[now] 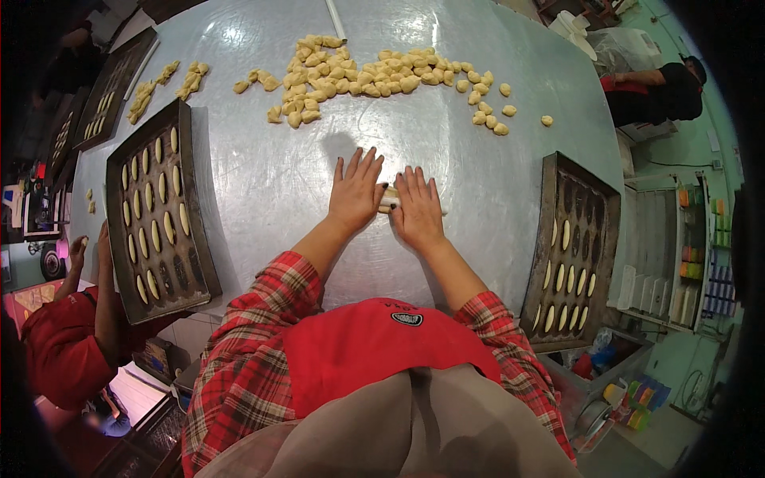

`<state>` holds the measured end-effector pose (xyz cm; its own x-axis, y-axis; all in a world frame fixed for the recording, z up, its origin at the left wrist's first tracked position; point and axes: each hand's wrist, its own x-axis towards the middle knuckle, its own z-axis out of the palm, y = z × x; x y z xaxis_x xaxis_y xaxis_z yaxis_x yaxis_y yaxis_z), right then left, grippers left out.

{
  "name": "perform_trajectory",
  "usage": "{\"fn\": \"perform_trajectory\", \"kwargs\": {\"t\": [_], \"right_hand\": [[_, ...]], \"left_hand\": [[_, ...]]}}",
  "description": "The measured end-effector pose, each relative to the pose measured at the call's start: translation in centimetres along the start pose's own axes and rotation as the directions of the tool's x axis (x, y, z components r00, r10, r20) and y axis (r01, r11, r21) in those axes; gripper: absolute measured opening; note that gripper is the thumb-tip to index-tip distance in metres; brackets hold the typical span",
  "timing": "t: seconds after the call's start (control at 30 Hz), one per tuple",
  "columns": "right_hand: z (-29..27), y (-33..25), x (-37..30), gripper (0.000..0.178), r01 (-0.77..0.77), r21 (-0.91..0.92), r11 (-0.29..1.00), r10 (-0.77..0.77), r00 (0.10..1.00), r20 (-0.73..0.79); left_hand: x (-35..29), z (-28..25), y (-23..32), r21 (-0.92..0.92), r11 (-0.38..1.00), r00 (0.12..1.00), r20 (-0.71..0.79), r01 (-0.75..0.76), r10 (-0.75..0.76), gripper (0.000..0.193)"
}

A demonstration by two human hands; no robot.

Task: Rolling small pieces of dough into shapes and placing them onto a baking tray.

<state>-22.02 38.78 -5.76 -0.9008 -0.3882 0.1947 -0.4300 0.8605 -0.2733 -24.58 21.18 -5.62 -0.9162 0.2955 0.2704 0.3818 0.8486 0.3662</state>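
Both hands (386,199) press dough piece (390,197) mid-table (271,175).

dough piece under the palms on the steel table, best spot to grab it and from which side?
Grip the dough piece at its middle, fingers across its short width, coming from above. It lies flat on the table, a short roll running left to right, with the left hand and right hand covering its ends. Only the middle shows, so its length is unclear.

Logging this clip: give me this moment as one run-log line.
left hand: flat on dough piece | right hand: flat on same piece | surface: metal table | dough pile: far side | trays: left, right
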Motion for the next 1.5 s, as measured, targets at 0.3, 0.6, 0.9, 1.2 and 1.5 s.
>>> {"fn": "perform_trajectory", "kwargs": {"t": [0.3, 0.6, 0.9, 1.2, 1.5], "right_hand": [[-1.2, -3.3, -7.0, 0.065, 0.071, 0.037, 0.997, -0.073, 0.996, 0.046], [-2.9, -1.9, -8.1, 0.041, 0.134, 0.141, 0.981, -0.132, 0.991, -0.020], [-2.0, 4.2, -2.2, 0.040, -0.048, -0.034, 0.998, 0.037, 0.963, -0.265], [-0.4, -0.2, -4.1, 0.036, 0.177, 0.193, 0.965, -0.148, 0.977, -0.152], [0.5, -1.0, -4.1, 0.047, 0.072, 0.038, 0.997, -0.067, 0.992, -0.104]], "left_hand": [[-7.8, -2.3, 2.2, -0.023, 0.998, 0.993, 0.104, -0.060, 0.062, 0.079], [-14.2, -3.8, 2.9, -0.121, 0.986, 0.946, 0.290, -0.111, 0.142, 0.086], [-4.4, -1.4, -0.3, -0.084, 0.996, 0.999, 0.053, -0.008, 0.013, 0.065], [-7.3, -2.1, -0.1, -0.232, 0.971, 0.998, 0.009, -0.058, 0.061, 0.040], [-7.0, -1.0, 1.4, -0.089, 0.994, 0.988, 0.135, -0.060, 0.071, 0.057]]}}
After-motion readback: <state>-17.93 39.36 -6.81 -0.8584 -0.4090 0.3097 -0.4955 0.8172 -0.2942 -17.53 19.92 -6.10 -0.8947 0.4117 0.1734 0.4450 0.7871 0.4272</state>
